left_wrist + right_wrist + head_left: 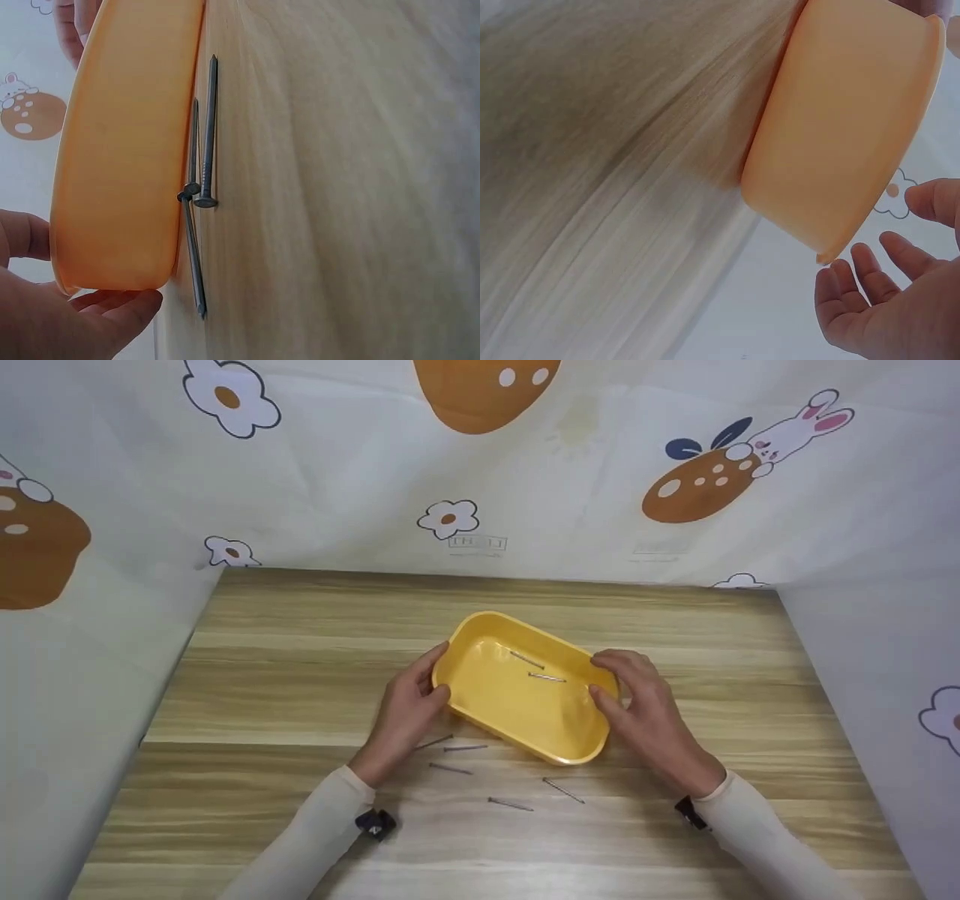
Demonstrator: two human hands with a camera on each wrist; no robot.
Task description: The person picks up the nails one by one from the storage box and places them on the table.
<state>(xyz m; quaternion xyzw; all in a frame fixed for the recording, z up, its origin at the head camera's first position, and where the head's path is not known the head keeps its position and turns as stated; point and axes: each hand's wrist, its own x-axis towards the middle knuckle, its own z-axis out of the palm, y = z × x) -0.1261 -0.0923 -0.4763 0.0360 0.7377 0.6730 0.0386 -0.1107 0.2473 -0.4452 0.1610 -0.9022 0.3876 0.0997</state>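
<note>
A yellow plastic tray (pixel 502 701) sits turned at an angle on the table, with two nails (pixel 547 677) lying inside it. My left hand (pixel 405 705) holds its left end, thumb near the rim and fingers along the outer wall, as the left wrist view also shows. Around the right end is my right hand (pixel 652 720), its thumb and fingers spread. In the right wrist view these loosely bent fingers (pixel 877 281) are right by the rim, with a gap to the thumb. Several loose nails (pixel 511 804) lie in front of the tray; three nails (pixel 210 135) show close beside its wall.
The wood-grain table (pixel 300 615) runs back to a pale patterned cloth (pixel 337 465), which also hangs along both sides. A dark strap device (pixel 375 825) is worn on the left wrist and another dark device (pixel 691 814) on the right.
</note>
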